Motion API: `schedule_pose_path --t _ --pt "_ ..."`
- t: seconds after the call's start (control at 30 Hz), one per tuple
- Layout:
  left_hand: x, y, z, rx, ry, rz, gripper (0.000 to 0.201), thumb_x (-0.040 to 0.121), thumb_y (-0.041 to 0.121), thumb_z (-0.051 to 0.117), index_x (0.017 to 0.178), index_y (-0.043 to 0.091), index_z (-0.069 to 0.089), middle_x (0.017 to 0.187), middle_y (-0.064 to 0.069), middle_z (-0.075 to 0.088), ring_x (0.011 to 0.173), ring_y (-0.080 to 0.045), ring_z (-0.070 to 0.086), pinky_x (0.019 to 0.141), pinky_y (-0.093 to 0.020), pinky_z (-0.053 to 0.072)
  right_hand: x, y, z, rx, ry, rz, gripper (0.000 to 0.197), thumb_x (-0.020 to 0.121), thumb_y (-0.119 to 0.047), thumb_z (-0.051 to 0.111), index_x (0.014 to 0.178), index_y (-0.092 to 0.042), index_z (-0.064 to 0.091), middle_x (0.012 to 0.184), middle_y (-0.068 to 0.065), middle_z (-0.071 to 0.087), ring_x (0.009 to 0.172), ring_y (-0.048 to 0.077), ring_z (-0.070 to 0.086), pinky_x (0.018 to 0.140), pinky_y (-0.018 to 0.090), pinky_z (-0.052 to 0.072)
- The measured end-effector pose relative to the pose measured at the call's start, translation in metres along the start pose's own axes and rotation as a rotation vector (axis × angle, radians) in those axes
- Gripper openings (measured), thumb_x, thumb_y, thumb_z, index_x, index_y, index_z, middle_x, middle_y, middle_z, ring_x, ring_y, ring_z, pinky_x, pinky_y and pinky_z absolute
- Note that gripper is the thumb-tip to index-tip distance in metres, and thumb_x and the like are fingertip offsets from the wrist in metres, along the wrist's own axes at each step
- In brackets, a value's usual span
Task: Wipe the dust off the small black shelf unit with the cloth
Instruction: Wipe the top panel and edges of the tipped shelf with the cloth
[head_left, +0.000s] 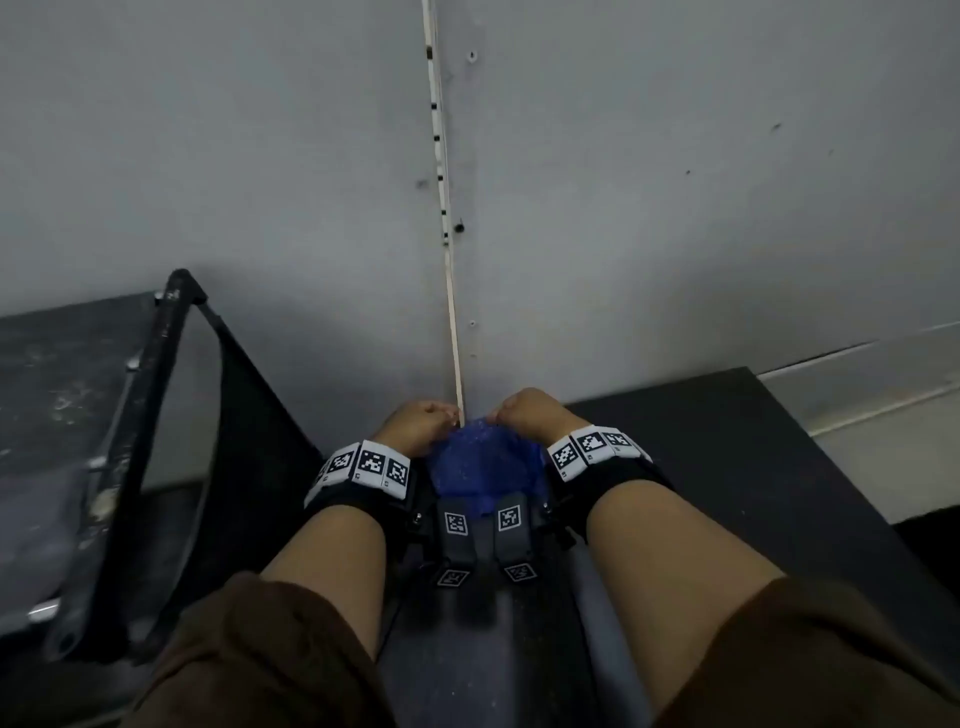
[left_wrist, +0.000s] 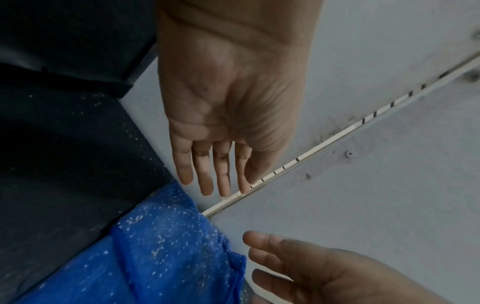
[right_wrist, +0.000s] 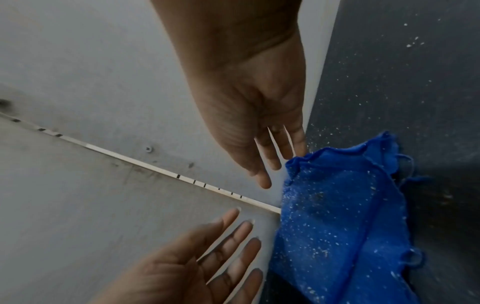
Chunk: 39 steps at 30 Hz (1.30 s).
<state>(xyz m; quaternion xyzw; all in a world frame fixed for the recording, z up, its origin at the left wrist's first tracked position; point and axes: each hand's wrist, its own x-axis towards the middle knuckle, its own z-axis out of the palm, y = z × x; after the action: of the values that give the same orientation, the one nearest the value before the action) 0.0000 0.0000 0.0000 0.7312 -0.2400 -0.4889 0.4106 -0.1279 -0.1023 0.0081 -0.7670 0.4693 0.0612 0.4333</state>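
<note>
A blue cloth (head_left: 480, 465), speckled with white dust, lies bunched on the black shelf top (head_left: 727, 467) where it meets the wall. My left hand (head_left: 421, 421) and right hand (head_left: 524, 410) hover at its far edge, one on each side. In the left wrist view the left hand (left_wrist: 207, 174) has straight fingers, apart from the cloth (left_wrist: 168, 257). In the right wrist view the right hand (right_wrist: 272, 162) is also straight-fingered, its little finger at the edge of the cloth (right_wrist: 337, 226). Neither hand grips anything. White specks dot the shelf (right_wrist: 389, 82).
A grey wall with a pale vertical strip (head_left: 441, 182) stands right behind the shelf. To the left, a black tubular frame (head_left: 156, 415) leans beside a dusty dark surface (head_left: 52, 389). The shelf's right edge drops off near a white ledge (head_left: 857, 405).
</note>
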Motion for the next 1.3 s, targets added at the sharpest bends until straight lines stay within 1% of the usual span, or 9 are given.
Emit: schedule_pose_path --t 0.17,0.27,0.37,0.57,0.7,0.83,0.97,1.07,1.3 --pt "0.009 -0.018 0.006 -0.008 -0.023 -0.123 0.021 0.097 0.007 0.042 0.088 0.019 0.057 0.081 0.002 0.055 0.069 -0.009 0.05 0.06 -0.02 0.038 0.025 0.019 0.018 0.021 0.004 0.056 0.036 0.09 -0.015 0.056 0.124 -0.004 0.06 0.129 0.02 0.058 0.116 0.035 0.059 0.098 0.042 0.051" --pt "0.013 -0.031 0.008 -0.029 -0.027 -0.128 0.02 0.098 0.005 0.04 0.108 0.015 0.054 0.08 0.0 0.054 0.07 -0.008 0.05 0.048 -0.012 0.046 0.035 0.029 0.031 0.142 -0.015 0.081 0.062 0.083 -0.011 0.066 0.14 -0.016 0.042 0.14 0.018 0.039 0.113 0.042 0.058 0.088 0.045 0.056" --pt "0.014 -0.04 0.007 -0.036 -0.006 -0.121 0.018 0.098 0.008 0.042 0.11 0.014 0.054 0.08 0.0 0.055 0.071 -0.006 0.05 0.048 -0.011 0.045 0.04 0.032 0.037 0.091 0.004 0.052 0.081 0.076 -0.014 0.076 0.144 -0.013 0.033 0.141 0.017 0.042 0.121 0.036 0.053 0.098 0.044 0.05" --pt "0.006 -0.046 0.002 0.006 -0.033 -0.15 0.017 0.097 0.016 0.044 0.102 0.021 0.059 0.091 0.0 0.059 0.087 -0.014 0.054 0.07 -0.023 0.031 0.028 0.022 0.036 0.078 -0.115 0.01 0.022 0.078 -0.026 0.074 0.077 -0.008 0.062 0.09 0.012 0.061 0.086 0.021 0.058 0.073 0.029 0.043" --pt "-0.012 -0.032 -0.001 -0.025 -0.057 -0.095 0.013 0.099 0.024 0.043 0.096 0.024 0.056 0.097 0.0 0.061 0.085 -0.01 0.056 0.073 -0.026 0.035 0.015 0.004 0.028 0.263 -0.12 -0.084 0.038 0.08 -0.039 0.071 0.098 -0.006 0.067 0.098 0.013 0.066 0.093 0.027 0.064 0.083 0.032 0.047" --pt "-0.032 -0.007 -0.006 -0.144 0.003 0.027 0.012 0.098 0.025 0.047 0.091 0.023 0.057 0.089 -0.001 0.063 0.081 -0.012 0.058 0.074 -0.026 0.045 -0.009 -0.025 0.016 0.429 -0.105 -0.136 0.036 0.076 -0.049 0.071 0.087 -0.014 0.066 0.108 0.018 0.068 0.101 0.031 0.065 0.101 0.042 0.049" --pt "-0.062 0.025 -0.012 -0.135 0.041 0.143 0.014 0.097 0.018 0.046 0.105 0.013 0.058 0.084 -0.003 0.063 0.069 -0.012 0.058 0.054 -0.017 0.044 -0.044 -0.052 0.004 0.681 -0.127 -0.232 0.007 0.085 -0.016 0.068 0.086 -0.011 0.063 0.093 0.017 0.064 0.09 0.029 0.061 0.095 0.042 0.049" --pt "-0.087 0.048 -0.02 -0.028 0.034 0.202 0.016 0.097 0.02 0.048 0.108 0.016 0.058 0.084 -0.002 0.061 0.068 -0.011 0.055 0.055 -0.019 0.039 -0.075 -0.072 -0.009 0.664 -0.12 -0.339 0.016 0.089 0.001 0.057 0.084 -0.014 0.057 0.084 0.01 0.06 0.081 0.022 0.058 0.086 0.035 0.047" --pt "-0.153 0.101 -0.044 0.106 0.055 0.267 0.022 0.095 0.021 0.051 0.113 0.01 0.058 0.105 -0.009 0.06 0.093 -0.023 0.057 0.065 -0.024 0.045 -0.136 -0.118 -0.025 0.55 0.082 -0.468 0.03 0.078 -0.002 0.067 0.102 -0.012 0.053 0.102 0.016 0.061 0.095 0.026 0.059 0.096 0.044 0.049"
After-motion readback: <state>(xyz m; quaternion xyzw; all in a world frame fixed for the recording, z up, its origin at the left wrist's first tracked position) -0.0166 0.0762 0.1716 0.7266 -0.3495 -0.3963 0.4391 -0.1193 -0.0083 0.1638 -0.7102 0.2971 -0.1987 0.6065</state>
